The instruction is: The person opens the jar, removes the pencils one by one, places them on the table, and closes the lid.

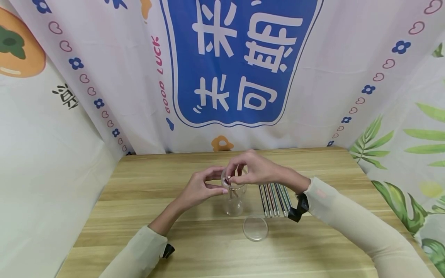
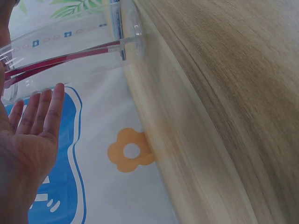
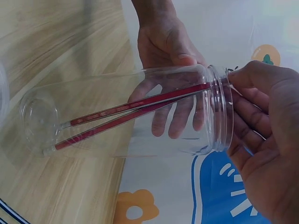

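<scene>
A clear plastic jar (image 1: 234, 202) stands on the wooden table, its lid off. Inside it lean two red pencils (image 3: 135, 105), their lower ends near the jar's bottom and their upper ends close together at the mouth. My right hand (image 1: 252, 168) is over the mouth, pinching the upper ends of the pencils between thumb and fingers. Beside the jar's neck my left hand (image 1: 205, 187) steadies it, the fingers (image 3: 175, 119) straight along its far side and the thumb near the rim. In the left wrist view the left palm (image 2: 28, 149) faces the jar.
A round clear lid (image 1: 255, 228) lies on the table in front of the jar. Several striped pencils (image 1: 274, 199) are laid side by side to the right, partly under the right forearm. A printed curtain (image 1: 295, 131) hangs behind the table's back edge.
</scene>
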{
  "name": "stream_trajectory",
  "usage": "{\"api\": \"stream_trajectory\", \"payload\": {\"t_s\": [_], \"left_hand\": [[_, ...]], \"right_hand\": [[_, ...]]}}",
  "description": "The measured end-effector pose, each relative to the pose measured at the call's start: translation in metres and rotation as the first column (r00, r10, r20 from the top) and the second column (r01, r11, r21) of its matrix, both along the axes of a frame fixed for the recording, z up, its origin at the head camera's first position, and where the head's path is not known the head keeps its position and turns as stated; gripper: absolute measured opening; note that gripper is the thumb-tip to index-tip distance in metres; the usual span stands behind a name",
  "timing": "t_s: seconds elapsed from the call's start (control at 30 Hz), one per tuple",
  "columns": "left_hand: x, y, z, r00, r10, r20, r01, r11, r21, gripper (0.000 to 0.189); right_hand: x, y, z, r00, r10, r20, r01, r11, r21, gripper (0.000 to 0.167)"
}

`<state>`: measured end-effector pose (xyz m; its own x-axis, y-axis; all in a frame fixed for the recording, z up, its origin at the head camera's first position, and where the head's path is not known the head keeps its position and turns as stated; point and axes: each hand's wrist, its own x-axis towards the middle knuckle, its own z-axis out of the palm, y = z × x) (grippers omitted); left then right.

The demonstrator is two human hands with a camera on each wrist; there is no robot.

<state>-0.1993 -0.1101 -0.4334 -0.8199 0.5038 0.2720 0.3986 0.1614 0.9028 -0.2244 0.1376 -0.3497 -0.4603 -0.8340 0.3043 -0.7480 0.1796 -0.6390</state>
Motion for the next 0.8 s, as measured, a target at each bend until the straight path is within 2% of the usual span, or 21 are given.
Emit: {"api": "stream_trajectory", "payload": {"t_s": [0.2, 0.53, 0.8], "left_hand": [[0.0, 0.001, 0.0, 1.0, -0.002, 0.001, 0.002, 1.0, 0.001, 0.059], [0.0, 0.001, -0.001, 1.0, 0.003, -0.014, -0.003, 1.0, 0.002, 0.059], [-0.001, 0.001, -0.001, 1.0, -0.001, -0.009, 0.001, 1.0, -0.002, 0.061]], "right_hand": [[0.002, 0.002, -0.005, 0.999, -0.029, 0.025, 0.031, 0.996, -0.083, 0.011], [0.003, 0.007, -0.008, 0.987, -0.108, 0.117, 0.127, 0.977, -0.17, 0.014], [0.003, 0.016, -0.008, 0.954, -0.196, 0.226, 0.252, 0.935, -0.251, 0.014]]}}
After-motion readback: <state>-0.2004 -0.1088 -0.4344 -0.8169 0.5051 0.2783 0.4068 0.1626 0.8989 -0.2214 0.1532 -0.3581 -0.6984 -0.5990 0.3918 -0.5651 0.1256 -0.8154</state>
